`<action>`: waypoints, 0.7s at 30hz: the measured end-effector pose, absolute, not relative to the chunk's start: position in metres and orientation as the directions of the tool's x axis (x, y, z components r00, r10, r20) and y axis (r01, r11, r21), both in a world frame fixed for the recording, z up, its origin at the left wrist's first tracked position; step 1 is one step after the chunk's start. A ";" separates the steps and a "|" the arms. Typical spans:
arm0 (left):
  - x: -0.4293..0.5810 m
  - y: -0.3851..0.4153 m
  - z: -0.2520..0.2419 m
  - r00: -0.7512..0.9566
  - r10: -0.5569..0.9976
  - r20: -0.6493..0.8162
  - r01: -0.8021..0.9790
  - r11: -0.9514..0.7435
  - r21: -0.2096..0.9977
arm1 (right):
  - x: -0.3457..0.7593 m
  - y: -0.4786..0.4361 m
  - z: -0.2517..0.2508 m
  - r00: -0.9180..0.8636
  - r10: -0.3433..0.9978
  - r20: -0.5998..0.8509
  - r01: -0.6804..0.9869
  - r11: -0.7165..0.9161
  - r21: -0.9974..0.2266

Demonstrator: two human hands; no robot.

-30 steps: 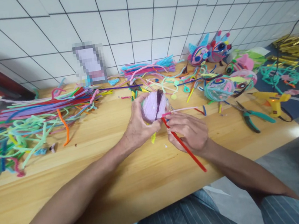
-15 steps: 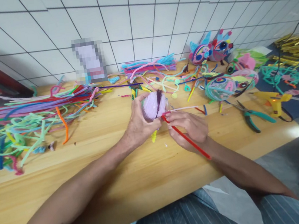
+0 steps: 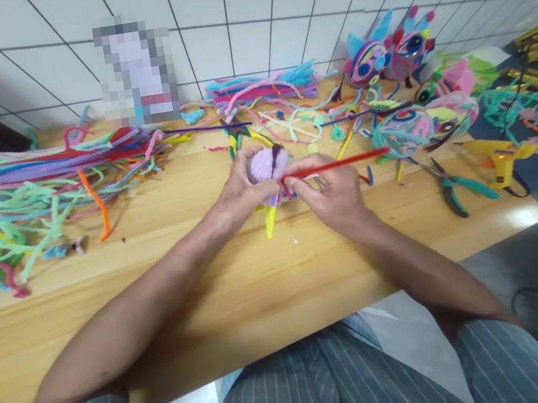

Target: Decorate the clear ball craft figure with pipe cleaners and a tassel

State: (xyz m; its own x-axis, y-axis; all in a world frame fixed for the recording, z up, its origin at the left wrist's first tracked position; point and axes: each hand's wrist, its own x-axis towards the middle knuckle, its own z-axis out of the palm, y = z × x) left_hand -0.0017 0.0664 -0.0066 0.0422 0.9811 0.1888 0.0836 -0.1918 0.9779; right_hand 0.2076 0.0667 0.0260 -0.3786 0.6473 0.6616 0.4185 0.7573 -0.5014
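Observation:
My left hand (image 3: 243, 190) is wrapped round a rounded craft figure (image 3: 260, 165) covered in lilac pipe cleaner, with a dark purple strip across its top. A yellow piece (image 3: 271, 221) sticks out below the figure towards me. My right hand (image 3: 333, 192) pinches a red pipe cleaner (image 3: 344, 162) near one end, right at the figure's side. The red length stretches out to the right above my right hand. The figure's underside is hidden by my fingers.
Pipe cleaners (image 3: 55, 162) are heaped on the left, with another bundle (image 3: 265, 87) against the tiled wall. Finished-looking fish figures (image 3: 405, 131) stand at the back right. Pliers (image 3: 454, 190) and a yellow glue gun (image 3: 503, 160) lie on the right. Yellow-handled cutters (image 3: 232, 143) lie behind the figure.
The red pipe cleaner has swung from pointing down towards my right forearm to pointing right. The lilac figure has tilted, showing more of the yellow piece. My view has shifted slightly.

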 end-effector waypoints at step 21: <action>0.000 0.055 0.036 0.087 0.972 -0.217 -0.253 0.232 0.939 | 0.195 0.085 0.042 -0.475 0.644 0.600 0.525 0.754 -0.394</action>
State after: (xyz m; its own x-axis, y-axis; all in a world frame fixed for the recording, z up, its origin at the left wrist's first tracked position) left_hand -0.0001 0.0546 0.0360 0.0873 0.9723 -0.2169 -0.2531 0.2322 0.9392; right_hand 0.1954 0.0852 0.0421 -0.4753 0.6439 0.5996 0.5252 0.7544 -0.3938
